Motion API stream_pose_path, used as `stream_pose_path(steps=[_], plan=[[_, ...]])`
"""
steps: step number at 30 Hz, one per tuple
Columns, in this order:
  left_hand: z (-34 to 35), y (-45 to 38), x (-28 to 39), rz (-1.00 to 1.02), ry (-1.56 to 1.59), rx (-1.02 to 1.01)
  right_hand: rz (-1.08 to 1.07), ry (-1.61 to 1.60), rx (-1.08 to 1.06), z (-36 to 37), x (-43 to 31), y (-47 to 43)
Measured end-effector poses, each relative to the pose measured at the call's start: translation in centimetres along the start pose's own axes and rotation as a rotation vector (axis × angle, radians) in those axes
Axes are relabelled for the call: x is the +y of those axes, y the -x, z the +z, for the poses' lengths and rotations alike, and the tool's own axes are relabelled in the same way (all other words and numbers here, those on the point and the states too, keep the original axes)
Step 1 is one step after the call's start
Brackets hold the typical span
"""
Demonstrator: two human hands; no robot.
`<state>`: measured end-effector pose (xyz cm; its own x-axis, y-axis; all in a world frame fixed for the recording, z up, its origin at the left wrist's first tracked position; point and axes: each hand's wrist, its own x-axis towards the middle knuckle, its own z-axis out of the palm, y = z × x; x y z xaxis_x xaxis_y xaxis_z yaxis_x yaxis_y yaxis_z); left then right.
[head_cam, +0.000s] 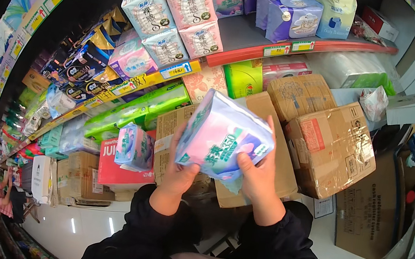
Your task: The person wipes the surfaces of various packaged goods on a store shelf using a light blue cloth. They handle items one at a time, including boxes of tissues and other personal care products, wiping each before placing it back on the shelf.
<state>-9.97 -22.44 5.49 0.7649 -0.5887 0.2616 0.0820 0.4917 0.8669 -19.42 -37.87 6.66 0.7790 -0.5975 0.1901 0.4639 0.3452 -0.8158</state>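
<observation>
Between my two hands I hold a pink, blue and purple plastic pack of sanitary pads, tilted over the cardboard boxes. My left hand grips its left lower corner, thumb in front. On the right side my right hand holds it, the thumb pressed on the printed face and the fingers behind. A similar pack lies left of my hands on a red carton. Above the held pack, pale blue packs and pink packs are stacked at the shelf edge.
Purple packs stand on the red-edged shelf. Taped cardboard boxes sit to the right, and a flattened carton leans beside them. Green tissue packs lie below the yellow shelf strip. Another person is at the far left.
</observation>
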Motion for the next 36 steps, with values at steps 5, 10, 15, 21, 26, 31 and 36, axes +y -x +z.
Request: stream_pose_path(steps=[5,10,15,21,26,31,36], plan=[[-1.3,-0.9,1.1,-0.058,0.032,-0.128,-0.059,-0.090,0.060,0.1,-1.4,-0.1],[-0.5,-2.4,3.9,0.094,-0.179,-0.093,-0.207,0.009,0.010,0.2,-2.1,0.1],[2.5,-4.9,7.1,-0.069,-0.510,-0.320,-0.283,0.033,-0.003,0.2,-2.2,0.2],[7.2,-8.3,9.2,0.036,-0.709,-0.454,-0.299,-0.042,0.025,-1.0,-3.4,-0.2],[9.3,-10.8,9.9,0.374,-1.202,-0.459,-0.311,0.024,0.087,-1.8,-2.9,-1.0],[11.0,-15.7,9.0,0.639,-1.558,-0.379,-0.173,-0.035,0.172,-2.0,-3.0,-1.2],[11.4,-21.3,6.7,0.924,-1.781,-0.350,-0.174,-0.038,0.171,-2.3,-3.4,-1.2]])
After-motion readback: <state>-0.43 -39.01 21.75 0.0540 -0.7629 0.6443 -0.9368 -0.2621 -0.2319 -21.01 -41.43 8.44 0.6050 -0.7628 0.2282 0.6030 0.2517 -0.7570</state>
